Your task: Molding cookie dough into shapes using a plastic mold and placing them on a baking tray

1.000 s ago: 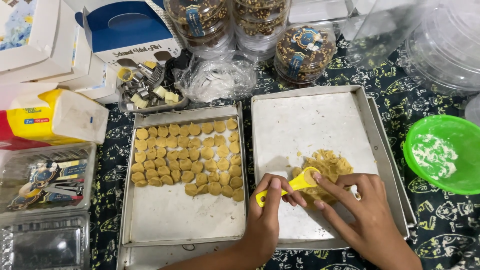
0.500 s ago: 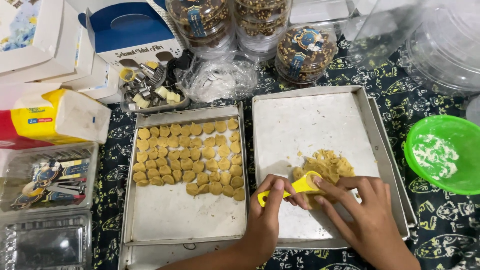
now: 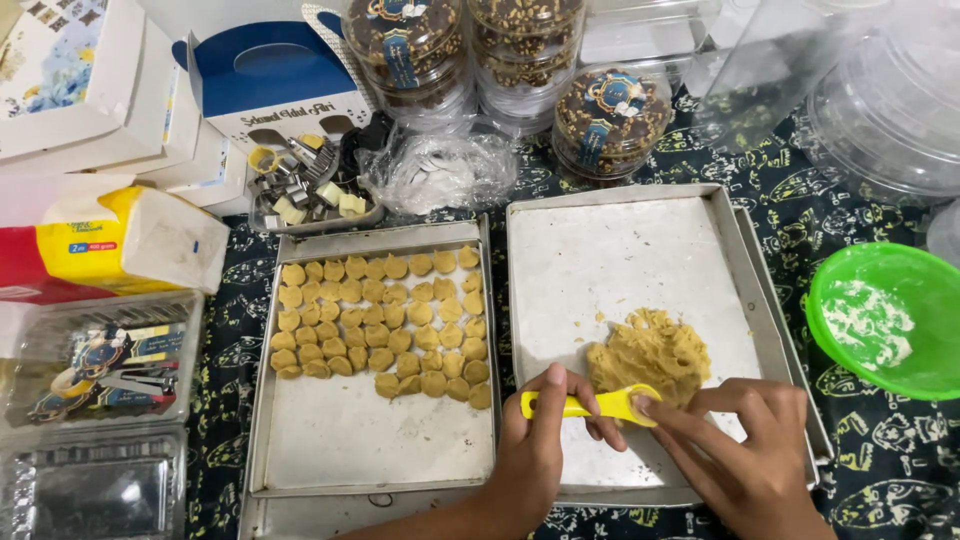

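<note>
My left hand (image 3: 535, 455) grips the handle of a small yellow measuring spoon (image 3: 590, 404) above the right metal tray (image 3: 620, 250). My right hand (image 3: 745, 455) presses a fingertip against the spoon's bowl, right at the near edge of a lump of yellow dough (image 3: 650, 350) lying on that tray. The left metal tray (image 3: 350, 440) carries several rows of small round dough pieces (image 3: 380, 320) across its far half.
A green bowl (image 3: 885, 320) dusted with flour stands at the right. Behind the trays are filled round cookie jars (image 3: 610, 120), a crumpled plastic bag (image 3: 440, 170), a dish of metal cutters (image 3: 310, 185), boxes and a tissue pack (image 3: 120, 240). Clear plastic containers (image 3: 95, 370) sit at the left.
Both hands and the spoon stay by the near edge of the dough lump; the right fingertip has settled onto the spoon's bowl. The trays have not moved.
</note>
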